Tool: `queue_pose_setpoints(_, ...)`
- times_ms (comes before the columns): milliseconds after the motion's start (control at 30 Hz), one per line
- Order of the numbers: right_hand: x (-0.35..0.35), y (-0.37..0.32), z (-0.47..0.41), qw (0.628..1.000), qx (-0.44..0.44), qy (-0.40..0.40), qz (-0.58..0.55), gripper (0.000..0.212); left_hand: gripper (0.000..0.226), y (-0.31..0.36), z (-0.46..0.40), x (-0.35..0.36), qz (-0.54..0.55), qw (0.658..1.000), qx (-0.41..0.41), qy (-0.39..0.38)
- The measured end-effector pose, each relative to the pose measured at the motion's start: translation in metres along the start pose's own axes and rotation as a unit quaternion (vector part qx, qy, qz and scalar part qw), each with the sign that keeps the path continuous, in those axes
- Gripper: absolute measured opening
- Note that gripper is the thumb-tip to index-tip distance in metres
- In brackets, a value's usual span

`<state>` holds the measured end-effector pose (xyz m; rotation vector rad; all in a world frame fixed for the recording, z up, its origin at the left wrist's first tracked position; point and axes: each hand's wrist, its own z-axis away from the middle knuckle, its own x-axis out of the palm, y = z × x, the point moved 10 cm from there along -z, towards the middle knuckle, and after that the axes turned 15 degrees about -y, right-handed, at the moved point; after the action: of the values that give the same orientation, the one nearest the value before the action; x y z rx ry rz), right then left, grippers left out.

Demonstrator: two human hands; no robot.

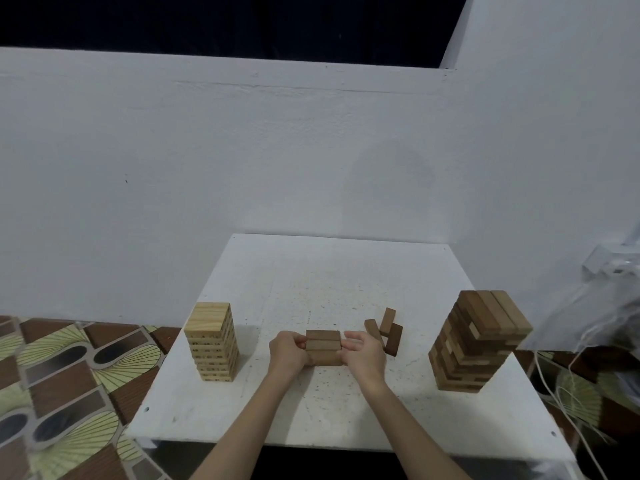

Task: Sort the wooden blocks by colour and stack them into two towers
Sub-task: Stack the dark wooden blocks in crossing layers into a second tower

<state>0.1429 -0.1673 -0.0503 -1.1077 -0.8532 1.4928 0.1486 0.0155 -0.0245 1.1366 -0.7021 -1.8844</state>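
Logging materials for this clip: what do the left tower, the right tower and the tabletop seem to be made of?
Left tower: pale wood, apparently unfinished, with visible grain lines. Right tower: darker brown wood, matte, possibly stained. Tabletop: white painted board, probably; speckled and scuffed.

White table (pixel 311 410) carries light tower (pixel 213 342), dark tower (pixel 478 341), small dark stack (pixel 323 344), loose dark blocks (pixel 386 329).

Home room; patterned floor mat (pixel 69 375); white wall (pixel 242 150)
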Motion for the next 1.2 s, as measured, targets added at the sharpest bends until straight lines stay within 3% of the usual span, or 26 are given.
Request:
queue_pose_setpoints(333,-0.049,-0.111,0.025,0.994,-0.110,0.025,0.002,0.036,0.039,0.091,0.035,-0.037,0.061,0.984,0.158,0.062)
queue_pose_setpoints(567,-0.120,-0.185,0.069,0.984,-0.167,0.064,0.018,0.032,0.039,0.176,0.073,-0.030,0.105,0.963,0.246,0.042)
queue_pose_setpoints(933,-0.223,-0.166,0.105,0.987,-0.126,0.098,0.036,0.037,0.038,0.228,0.096,0.062,0.127,0.958,0.251,-0.056)
queue_pose_setpoints(1200,-0.256,-0.144,0.115,0.991,-0.088,0.087,0.059,0.037,0.041,0.230,0.095,0.112,0.116,0.965,0.210,-0.105)
